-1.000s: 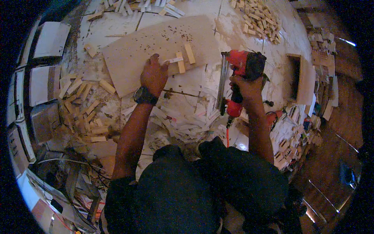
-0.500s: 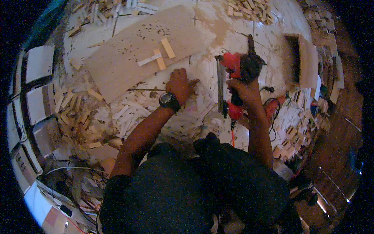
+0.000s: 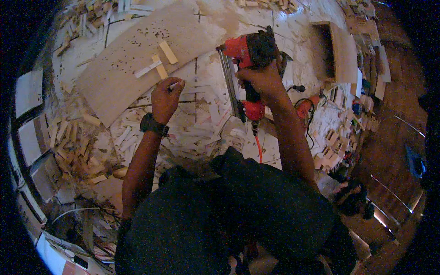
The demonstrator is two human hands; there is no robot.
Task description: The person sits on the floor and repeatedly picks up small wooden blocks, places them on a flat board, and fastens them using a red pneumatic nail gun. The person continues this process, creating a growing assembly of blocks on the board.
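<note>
My right hand (image 3: 263, 81) is wrapped round the grip of a red and black nail gun (image 3: 239, 51), held up off the floor with its long grey magazine on the left. An orange-red air hose (image 3: 258, 145) hangs from the bottom of its handle. My left hand (image 3: 166, 98), with a dark watch on the wrist, pinches a small pale wood piece (image 3: 173, 85) at the near edge of a flat wooden board (image 3: 123, 85). On that board lie a loose wood strip (image 3: 168, 52) and a pale strip (image 3: 148, 69) crossing another wood strip (image 3: 160, 68).
Small dark bits (image 3: 153, 34) are scattered over the board. Heaps of wood offcuts (image 3: 73, 137) cover the floor at the left. An open wooden box (image 3: 343, 52) stands at the right, near a second red tool (image 3: 304, 108) with a black cord and more wood blocks (image 3: 334, 142).
My left hand has risen off the offcut pile and now holds a small pale piece. The nail gun has come up and tilted in my right hand. The view has shifted somewhat.
</note>
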